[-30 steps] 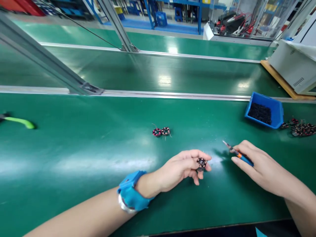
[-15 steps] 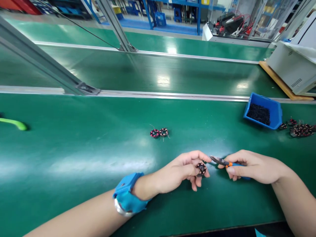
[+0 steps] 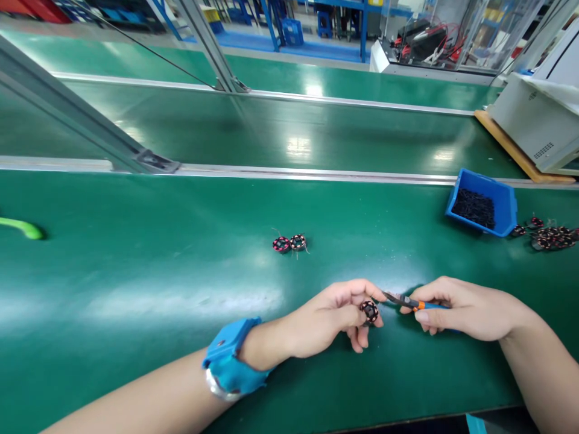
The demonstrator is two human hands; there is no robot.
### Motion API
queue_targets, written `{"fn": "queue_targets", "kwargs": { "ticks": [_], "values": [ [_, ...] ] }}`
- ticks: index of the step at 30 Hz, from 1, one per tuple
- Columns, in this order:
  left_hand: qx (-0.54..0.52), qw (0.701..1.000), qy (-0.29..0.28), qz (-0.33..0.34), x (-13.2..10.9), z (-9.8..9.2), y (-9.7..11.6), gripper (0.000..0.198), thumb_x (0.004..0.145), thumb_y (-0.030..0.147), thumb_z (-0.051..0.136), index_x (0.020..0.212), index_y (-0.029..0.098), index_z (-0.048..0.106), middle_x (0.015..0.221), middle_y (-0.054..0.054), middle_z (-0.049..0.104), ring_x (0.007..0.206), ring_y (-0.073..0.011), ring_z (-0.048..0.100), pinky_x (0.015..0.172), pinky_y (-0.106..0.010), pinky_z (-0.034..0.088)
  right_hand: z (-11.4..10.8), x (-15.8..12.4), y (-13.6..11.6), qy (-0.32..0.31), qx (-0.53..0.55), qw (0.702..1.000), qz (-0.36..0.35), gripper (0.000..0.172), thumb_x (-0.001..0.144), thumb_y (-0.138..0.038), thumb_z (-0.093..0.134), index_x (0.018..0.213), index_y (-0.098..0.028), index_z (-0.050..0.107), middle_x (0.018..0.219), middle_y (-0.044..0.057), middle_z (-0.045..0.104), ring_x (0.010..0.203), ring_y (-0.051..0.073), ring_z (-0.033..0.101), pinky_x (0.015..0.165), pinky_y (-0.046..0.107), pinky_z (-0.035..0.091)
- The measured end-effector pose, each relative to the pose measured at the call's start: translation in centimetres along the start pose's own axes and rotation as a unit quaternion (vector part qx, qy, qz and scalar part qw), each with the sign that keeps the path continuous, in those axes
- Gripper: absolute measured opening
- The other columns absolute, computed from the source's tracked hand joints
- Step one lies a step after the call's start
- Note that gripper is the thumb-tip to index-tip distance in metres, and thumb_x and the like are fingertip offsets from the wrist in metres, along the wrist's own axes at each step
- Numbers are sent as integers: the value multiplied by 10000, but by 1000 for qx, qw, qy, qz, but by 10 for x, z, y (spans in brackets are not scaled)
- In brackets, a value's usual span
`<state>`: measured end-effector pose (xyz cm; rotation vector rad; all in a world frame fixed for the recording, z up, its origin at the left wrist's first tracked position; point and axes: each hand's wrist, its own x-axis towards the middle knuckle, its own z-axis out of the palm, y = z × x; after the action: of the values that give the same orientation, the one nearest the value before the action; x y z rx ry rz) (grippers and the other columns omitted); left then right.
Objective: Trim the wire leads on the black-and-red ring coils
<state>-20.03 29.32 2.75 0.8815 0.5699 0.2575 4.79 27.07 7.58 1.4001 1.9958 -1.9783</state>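
Note:
Between thumb and fingers, my left hand [image 3: 337,313] grips a small round coil [image 3: 370,311] with a black core and copper-coloured windings. My right hand [image 3: 461,307] is closed round the blue and orange handles of a pair of cutting pliers [image 3: 407,301]. Their tips point left and sit at my left index fingertip, just above the coil; whether they touch a wire there I cannot tell. Two similar coils, one reddish [image 3: 281,244] and one copper-coloured [image 3: 298,242], lie side by side farther back on the green table, with thin wire ends sticking out.
A blue bin [image 3: 505,208] of thin black pieces stands at the right, beside a heap of coils [image 3: 554,238]. A metal rail [image 3: 289,173] runs along the table's back. A bright green strip [image 3: 22,228] lies at the left edge. Behind right is a light grey machine [image 3: 538,129].
The plier jaws look closer together than before, and their tips have shifted slightly left and down beside the left index fingertip. Both hands keep their holds.

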Motion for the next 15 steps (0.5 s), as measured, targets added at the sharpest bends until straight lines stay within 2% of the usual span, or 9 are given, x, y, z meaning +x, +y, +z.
{"fn": "queue_targets", "kwargs": {
  "ticks": [9,15],
  "values": [
    [10,1000,8,-5,-1,0,1,253,801,177,559,1054,161,568,900,-51,644,590,-95,622,597,-245,496,2,1,6,8,20,1000,12,308,913,-413,501,753,-155,553,690,17,588,630,127,557,601,237,435],
    [5,1000,16,-13,-1,-1,2,252,817,197,566,1065,149,575,917,-68,647,605,-102,633,625,-254,499,2,0,6,17,2,1000,9,308,918,-405,490,760,-152,567,690,18,598,613,119,544,594,233,431]
  ]
}}
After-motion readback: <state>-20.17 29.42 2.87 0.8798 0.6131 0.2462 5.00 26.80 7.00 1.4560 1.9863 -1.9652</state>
